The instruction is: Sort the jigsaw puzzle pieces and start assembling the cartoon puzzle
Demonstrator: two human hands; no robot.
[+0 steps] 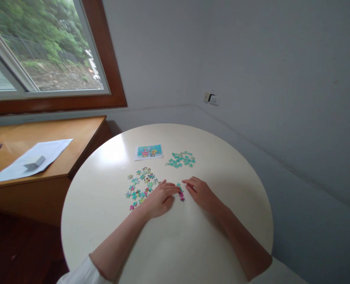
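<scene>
The round white surface [240,189] has its curved edge well apart from both hands, with a broad stretch of it between the right hand [201,192] and the right rim, and more of it reaching toward the near side between the forearms. On the left, a loose spread of jigsaw pieces [134,195] takes up the space just beyond the left hand [160,198]. Farther off sits a mostly teal cluster [179,159], with a picture card [149,152] just left of it.

The little strip of puzzle pieces [182,196] lies between the hands, long axis running far to near — near end tipped slightly right. Teal is at the far end, pink at the near one.

Left hand is low and fairly flat, fingers stretched right, fingertips touching the strip's left side; can't tell if it's pinching anything. Right hand is just beside the strip, fingers partly curled, thumb and index narrow — can't tell if there's a piece in there.
</scene>
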